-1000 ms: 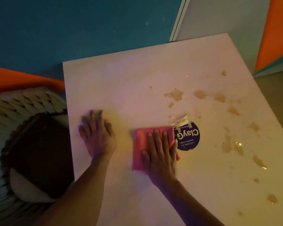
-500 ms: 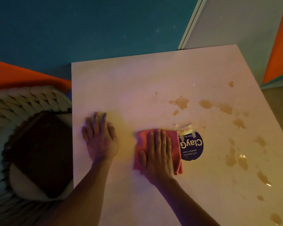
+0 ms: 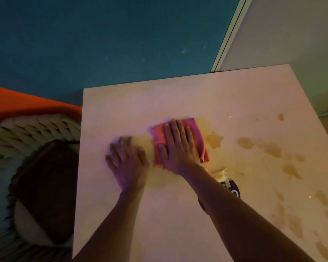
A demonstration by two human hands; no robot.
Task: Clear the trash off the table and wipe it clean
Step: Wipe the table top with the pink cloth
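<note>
A pale square table fills the view. My right hand lies flat with straight fingers on a folded pink cloth, pressing it on the tabletop. My left hand rests flat on the bare surface just left of the cloth. Brown liquid stains begin right beside the cloth and spread over the right half of the table. A round dark-blue sticker with a strip of tape lies partly hidden under my right forearm.
A chunky knitted seat with a dark brown cushion stands left of the table. A teal wall and a grey panel are behind it. More stains run along the table's right edge.
My right hand has slid the pink cloth away from me, past the blue sticker, up to the nearest brown stain. The left hand stays flat on the table. The camera has tilted.
</note>
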